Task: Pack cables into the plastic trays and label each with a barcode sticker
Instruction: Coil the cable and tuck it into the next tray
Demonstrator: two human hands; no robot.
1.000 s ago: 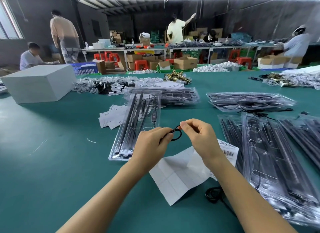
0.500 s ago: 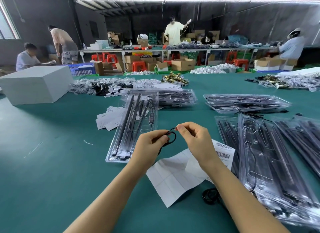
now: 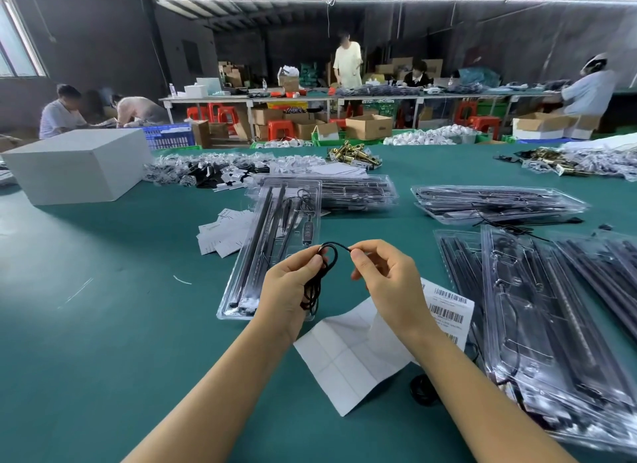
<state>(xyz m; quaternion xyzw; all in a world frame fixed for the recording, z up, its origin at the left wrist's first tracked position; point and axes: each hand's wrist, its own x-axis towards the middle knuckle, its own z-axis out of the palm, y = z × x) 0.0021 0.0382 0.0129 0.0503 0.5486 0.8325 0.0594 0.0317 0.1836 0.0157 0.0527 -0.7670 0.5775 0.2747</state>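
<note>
- The left hand (image 3: pixel 289 290) holds a thin black cable (image 3: pixel 322 273) up over the green bench (image 3: pixel 103 324). Its fingers and thumb are curled round the cable, and loops of it hang down past the palm.
- The right hand (image 3: pixel 386 283) pinches the top of the cable between its thumb and first finger. The other fingers (image 3: pixel 377 255) are bent in.
- The cable makes a small round loop between the two hands.
- Just behind the left hand lies an open plastic tray (image 3: pixel 275 248). It has long black bars in it, and a small black remote with buttons.
- Under the right wrist lies a white sheet with barcode stickers (image 3: pixel 448 311) on its far end. The near part of the sheet (image 3: pixel 348 355) is plain white.
- A small coil of black cable (image 3: pixel 422 390) lies on the bench by the near edge of the sheet, partly hidden by the right arm.
- To the right, more clear trays (image 3: pixel 537 324) lie one on top of another.
- Two more stacks of filled trays sit farther back (image 3: pixel 493 204).
- A pile of little white cards (image 3: pixel 224 233) lies left of the open tray.
- A big white box (image 3: pixel 79 166) sits at the far left of the bench.
- Other people work at benches far in the back.
</note>
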